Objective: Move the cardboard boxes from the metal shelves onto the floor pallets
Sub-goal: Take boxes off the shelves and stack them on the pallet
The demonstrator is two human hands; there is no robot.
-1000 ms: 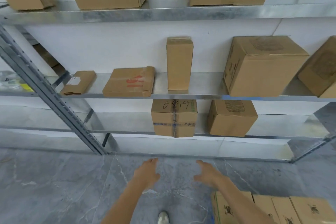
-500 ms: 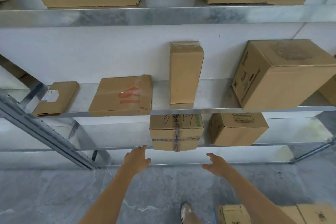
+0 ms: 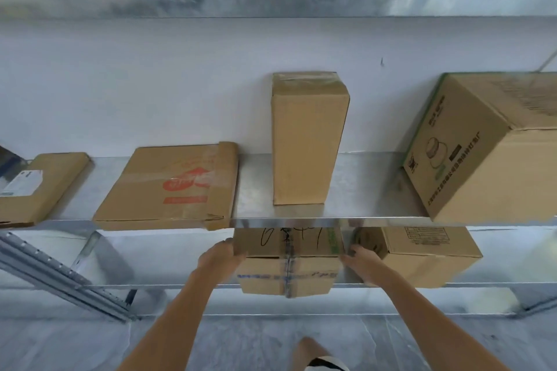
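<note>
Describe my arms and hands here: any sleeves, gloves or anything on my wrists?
No sleeves show: the left forearm and right forearm are bare to the picture's bottom edge. The left hand and right hand wear no gloves; no watch, bracelet or ring is visible.

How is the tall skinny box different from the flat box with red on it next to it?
The tall plain brown cardboard box stands upright on its small end; the flat brown cardboard box with red print lies on its wide face. The tall one shows no print; the flat one has a red picture. Both are brown, taped, and sit on the same metal shelf.
</note>
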